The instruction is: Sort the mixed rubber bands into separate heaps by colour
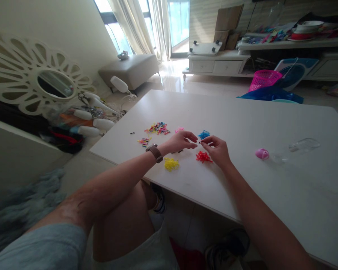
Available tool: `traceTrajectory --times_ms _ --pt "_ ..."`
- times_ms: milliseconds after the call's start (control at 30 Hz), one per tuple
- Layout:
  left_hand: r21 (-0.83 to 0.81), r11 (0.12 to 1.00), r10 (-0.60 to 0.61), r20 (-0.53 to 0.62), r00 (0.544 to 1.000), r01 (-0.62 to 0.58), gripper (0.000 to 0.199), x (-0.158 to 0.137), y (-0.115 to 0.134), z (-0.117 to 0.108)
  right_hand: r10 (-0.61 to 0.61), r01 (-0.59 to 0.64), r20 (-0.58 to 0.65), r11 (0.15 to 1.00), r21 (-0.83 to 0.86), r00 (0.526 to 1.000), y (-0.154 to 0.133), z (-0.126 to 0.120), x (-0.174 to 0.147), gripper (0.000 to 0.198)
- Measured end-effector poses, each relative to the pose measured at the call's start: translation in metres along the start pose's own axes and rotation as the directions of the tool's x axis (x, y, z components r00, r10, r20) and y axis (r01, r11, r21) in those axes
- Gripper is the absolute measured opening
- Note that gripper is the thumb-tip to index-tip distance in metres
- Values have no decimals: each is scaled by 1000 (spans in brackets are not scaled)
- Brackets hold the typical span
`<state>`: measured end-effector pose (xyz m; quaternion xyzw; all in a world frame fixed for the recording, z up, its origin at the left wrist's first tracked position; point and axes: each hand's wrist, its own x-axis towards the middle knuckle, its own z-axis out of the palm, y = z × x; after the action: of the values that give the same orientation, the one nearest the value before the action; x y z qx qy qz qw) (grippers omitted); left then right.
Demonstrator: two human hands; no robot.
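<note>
My right hand pinches a tiny dark piece, which looks like a small black elastic band, between thumb and fingertips. My left hand, with a watch on its wrist, reaches in from the left; its fingers are apart and just short of the dark piece. Below the hands lie a red pile and a yellow pile of small bands. A blue pile sits behind the fingertips. Pink bands and a few dark ones are partly hidden by my left hand.
A mixed-colour pile and a smaller one lie on the left of the white table, near a lone black band. To the right are a pink rounded object and a clear bottle-like container.
</note>
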<state>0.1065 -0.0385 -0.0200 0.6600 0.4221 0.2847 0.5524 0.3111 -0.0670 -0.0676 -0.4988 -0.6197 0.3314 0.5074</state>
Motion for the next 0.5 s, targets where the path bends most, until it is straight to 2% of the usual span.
traceTrajectory --times_ms 267,500 --pt "154 981 116 30 993 -119 9 0 -3 8 -17 15 66 1000 18 998 1 0 -1 13" --pt "223 968 115 9 993 -114 13 -5 0 13 -26 23 107 999 30 994 2 1 -2 13"
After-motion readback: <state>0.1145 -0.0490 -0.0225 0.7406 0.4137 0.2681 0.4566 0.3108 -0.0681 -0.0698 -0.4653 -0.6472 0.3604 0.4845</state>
